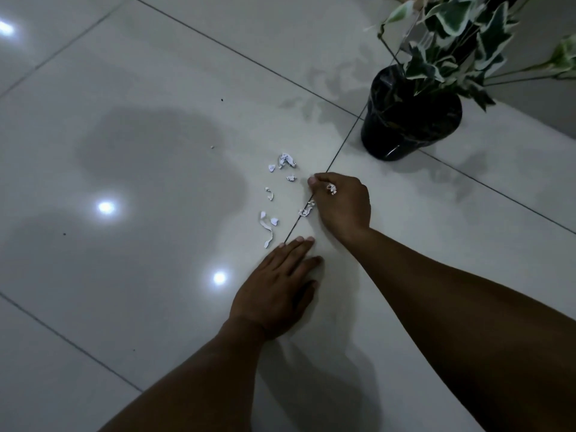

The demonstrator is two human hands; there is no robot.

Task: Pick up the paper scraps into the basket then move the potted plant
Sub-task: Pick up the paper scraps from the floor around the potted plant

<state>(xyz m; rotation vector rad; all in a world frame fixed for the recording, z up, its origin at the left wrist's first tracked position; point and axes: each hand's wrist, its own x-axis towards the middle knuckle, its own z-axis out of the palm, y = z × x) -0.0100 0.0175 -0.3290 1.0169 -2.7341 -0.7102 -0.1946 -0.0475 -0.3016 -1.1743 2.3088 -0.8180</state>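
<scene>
Head view, looking down at the pale tiled floor [156, 88], shows both my bare arms reaching forward. My right hand [341, 202] is curled, its grip pinching a small crumpled paper scrap [331, 188] between thumb and fingers, knuckles up, low over the dark grout line [339, 148] that runs toward the plant. Just beside that hand, at its lower left, another scrap [306, 209] lies on the grout line, touching or almost touching my fingers; I cannot tell which.

My left hand [277, 291] lies flat on the floor, palm down, its grip spread with straight fingers and holding nothing. Its fingertips [299, 240] end just beside the nearest strip of paper [268, 235].

More paper scraps lie loose on the tile to the left of my right hand: a larger crumpled piece [286, 160] farthest from me, a small chip [271, 167] beside it, and a curled bit [269, 194] between those and the strip.

The potted plant [411, 113] stands upright on the floor beyond my right hand, apart from the scraps. Its pot is dark and glossy, and its green leaves [458, 32] have white edges. Bright spots of light [106, 207] reflect off the tiles to the left.
</scene>
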